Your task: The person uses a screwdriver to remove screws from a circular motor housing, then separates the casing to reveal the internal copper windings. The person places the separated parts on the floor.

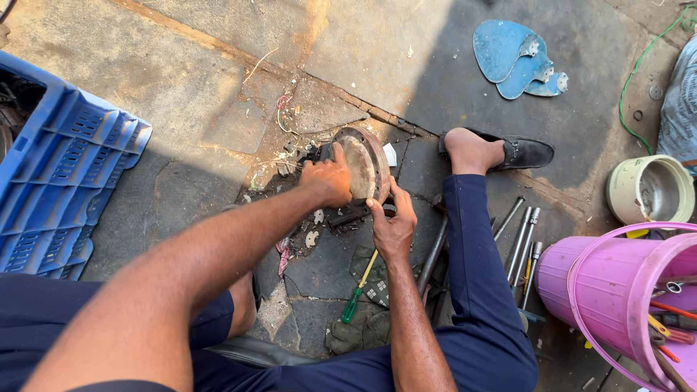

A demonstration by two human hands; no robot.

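Note:
A rusty round metal motor housing point(364, 161) stands on its edge on the stone floor. My left hand point(328, 176) grips its left side and top. My right hand point(393, 222) presses against its lower right rim, fingers curled around the edge. A green-handled screwdriver point(357, 291) lies on the floor just below my right hand, on a dark cloth point(363, 327). Small loose parts and bits of wire lie scattered around the housing.
A blue plastic crate point(62, 181) sits at the left. Blue fan blades point(517, 59) lie at the back. My foot in a black shoe point(519, 151) rests right of the housing. Metal rods point(519, 243), a pink bucket point(617, 287) with tools and a white pot point(650, 190) stand right.

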